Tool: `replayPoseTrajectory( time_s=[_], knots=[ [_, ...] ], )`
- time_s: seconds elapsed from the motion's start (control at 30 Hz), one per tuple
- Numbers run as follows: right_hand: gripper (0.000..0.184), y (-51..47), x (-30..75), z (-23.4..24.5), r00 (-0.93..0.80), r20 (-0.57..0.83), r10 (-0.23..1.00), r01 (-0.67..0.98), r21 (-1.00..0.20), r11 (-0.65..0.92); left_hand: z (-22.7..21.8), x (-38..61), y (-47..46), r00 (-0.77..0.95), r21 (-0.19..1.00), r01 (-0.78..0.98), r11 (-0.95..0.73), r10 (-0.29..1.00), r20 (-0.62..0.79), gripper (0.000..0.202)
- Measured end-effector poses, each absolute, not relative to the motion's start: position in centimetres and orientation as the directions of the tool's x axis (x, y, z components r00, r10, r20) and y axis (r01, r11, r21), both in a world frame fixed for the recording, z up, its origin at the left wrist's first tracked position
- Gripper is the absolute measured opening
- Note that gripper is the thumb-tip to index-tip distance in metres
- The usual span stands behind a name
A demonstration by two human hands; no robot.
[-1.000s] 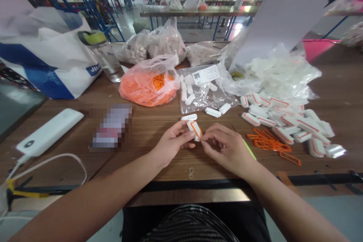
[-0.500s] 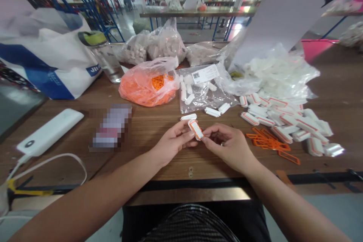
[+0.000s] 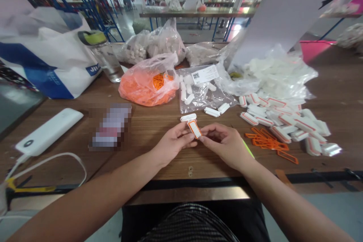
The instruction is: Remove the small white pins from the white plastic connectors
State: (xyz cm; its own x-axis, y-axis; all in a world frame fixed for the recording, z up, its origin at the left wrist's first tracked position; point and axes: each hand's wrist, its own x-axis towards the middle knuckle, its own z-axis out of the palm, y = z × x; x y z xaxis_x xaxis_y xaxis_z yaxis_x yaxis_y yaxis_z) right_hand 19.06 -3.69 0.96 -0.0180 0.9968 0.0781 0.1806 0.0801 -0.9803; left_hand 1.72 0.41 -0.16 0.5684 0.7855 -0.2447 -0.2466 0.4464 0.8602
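Note:
Both hands meet above the front of the wooden table (image 3: 159, 121). My left hand (image 3: 172, 144) and my right hand (image 3: 225, 144) pinch the same small white plastic piece with an orange frame seated in it (image 3: 194, 129), its framed face turned up. Another bare white piece (image 3: 188, 117) lies on the table just behind it. To the right are loose orange frames (image 3: 266, 141) and a pile of white pieces fitted with orange frames (image 3: 286, 121).
An orange bag of frames (image 3: 144, 87) and a clear bag of white pieces (image 3: 198, 90) lie behind the hands. A white power bank (image 3: 48, 130) with its cable, a water bottle (image 3: 106, 58) and a white-blue bag (image 3: 48, 56) sit at the left. Crumpled clear bags (image 3: 272, 72) lie far right.
The orange frame, sticking up loose from the white piece a second ago, now sits flat in it. Both hands have shifted slightly up and turned the piece face up.

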Motion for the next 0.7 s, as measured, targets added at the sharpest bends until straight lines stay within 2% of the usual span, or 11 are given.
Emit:
replayPoseTrajectory(
  time_s=[0.27,0.7],
  knots=[
    [0.019,-3.43,19.74,0.66,0.006,-0.044,0.999,0.123,-0.991,-0.044,-0.02,1.83,0.15,0.571,0.876,-0.232,0.424,0.788,-0.230,0.047],
    [0.019,-3.31,18.86,0.31,0.006,-0.083,0.997,0.100,-0.991,-0.084,-0.02,2.25,-0.11,0.507,0.924,-0.165,0.345,0.834,-0.221,0.044]
  ],
)
